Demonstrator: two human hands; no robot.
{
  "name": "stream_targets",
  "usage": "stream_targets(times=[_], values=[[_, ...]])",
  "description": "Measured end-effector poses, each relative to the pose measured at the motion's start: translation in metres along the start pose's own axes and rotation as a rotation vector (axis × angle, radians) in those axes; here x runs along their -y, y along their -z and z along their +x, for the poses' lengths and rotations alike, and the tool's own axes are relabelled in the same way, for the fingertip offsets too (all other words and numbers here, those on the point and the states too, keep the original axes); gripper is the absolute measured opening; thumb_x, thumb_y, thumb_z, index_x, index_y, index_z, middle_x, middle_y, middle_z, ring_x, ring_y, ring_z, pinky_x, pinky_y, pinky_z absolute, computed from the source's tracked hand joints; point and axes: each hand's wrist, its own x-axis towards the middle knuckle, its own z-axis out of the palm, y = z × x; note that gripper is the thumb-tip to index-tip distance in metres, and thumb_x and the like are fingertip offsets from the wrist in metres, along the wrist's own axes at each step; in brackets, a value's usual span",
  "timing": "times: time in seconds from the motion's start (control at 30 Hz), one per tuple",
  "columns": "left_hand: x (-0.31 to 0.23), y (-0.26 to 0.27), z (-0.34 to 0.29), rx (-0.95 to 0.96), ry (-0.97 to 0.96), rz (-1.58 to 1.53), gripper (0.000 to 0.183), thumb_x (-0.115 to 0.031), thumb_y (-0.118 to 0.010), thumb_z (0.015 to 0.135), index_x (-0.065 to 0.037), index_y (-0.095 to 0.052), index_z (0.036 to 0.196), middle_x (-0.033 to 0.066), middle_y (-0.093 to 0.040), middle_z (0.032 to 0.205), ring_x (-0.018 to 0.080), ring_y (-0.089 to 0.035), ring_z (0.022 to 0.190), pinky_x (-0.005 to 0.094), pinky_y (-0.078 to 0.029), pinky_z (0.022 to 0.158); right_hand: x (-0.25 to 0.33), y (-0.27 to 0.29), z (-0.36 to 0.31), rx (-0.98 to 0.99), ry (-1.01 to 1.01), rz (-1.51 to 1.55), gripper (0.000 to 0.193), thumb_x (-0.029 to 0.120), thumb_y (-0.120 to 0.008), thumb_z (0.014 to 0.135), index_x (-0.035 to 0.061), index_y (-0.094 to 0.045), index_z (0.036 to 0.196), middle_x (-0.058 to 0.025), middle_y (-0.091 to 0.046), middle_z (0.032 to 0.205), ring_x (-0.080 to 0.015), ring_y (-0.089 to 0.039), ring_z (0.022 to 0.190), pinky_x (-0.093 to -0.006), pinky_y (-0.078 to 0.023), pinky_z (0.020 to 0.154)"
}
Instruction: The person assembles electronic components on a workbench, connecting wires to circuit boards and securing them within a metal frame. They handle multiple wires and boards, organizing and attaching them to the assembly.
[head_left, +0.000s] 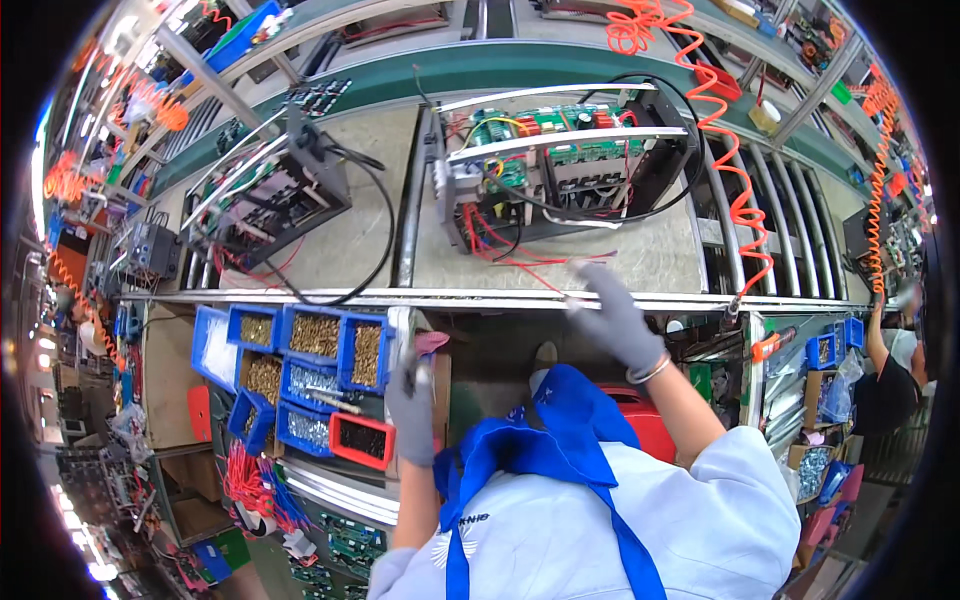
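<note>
My right hand (618, 328), in a grey glove, reaches to the bench's front edge with thumb and forefinger apart. The loose end of a red wire (538, 280) meets it near the thumb. That wire comes out of the lower left corner of an open electronics chassis (560, 170), which has green circuit boards, a dark frame and a black cable looped around it. My left hand (410, 412), gloved too, is held upright beside the parts bins, fingers curled together; what they hold, if anything, I cannot make out. A red bin (336, 440) of dark small parts lies nearest it.
Blue bins (350, 318) hold brass-coloured and silver small parts. A second chassis (270, 190) stands on the left. Orange coiled hoses (735, 170) hang above the metal rollers (790, 225). At the far right another person's arm (877, 335) shows. A red stool (650, 425) is below.
</note>
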Motion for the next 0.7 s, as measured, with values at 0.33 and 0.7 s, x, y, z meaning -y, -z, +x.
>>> stream_targets(times=[0.33,0.7], values=[[-0.159,-0.152,0.261,0.074,-0.494,0.078,0.053,-0.029,-0.063,0.094,0.006,-0.050,0.131,0.0136,-0.062,0.116,0.0180,-0.057,0.104,0.0327,-0.045,0.092,-0.089,0.064,0.076,-0.455,-0.467,0.342,0.044,0.015,-0.060,0.092,-0.0023,-0.052,0.132,-0.0156,-0.063,0.118,-0.0203,-0.062,0.106,-0.0316,-0.049,0.090],[0.035,-0.115,0.242,-0.066,-0.083,0.030,0.034,-0.034,-0.054,0.098,0.000,-0.059,0.097,0.0037,-0.058,0.085,0.0123,-0.051,0.078,0.0315,-0.045,0.071,-0.071,-0.045,0.045,-0.010,-0.691,0.547,0.042,0.019,-0.058,0.093,-0.0002,-0.055,0.130,-0.0141,-0.062,0.124,-0.0193,-0.058,0.116,-0.0312,-0.045,0.097]])
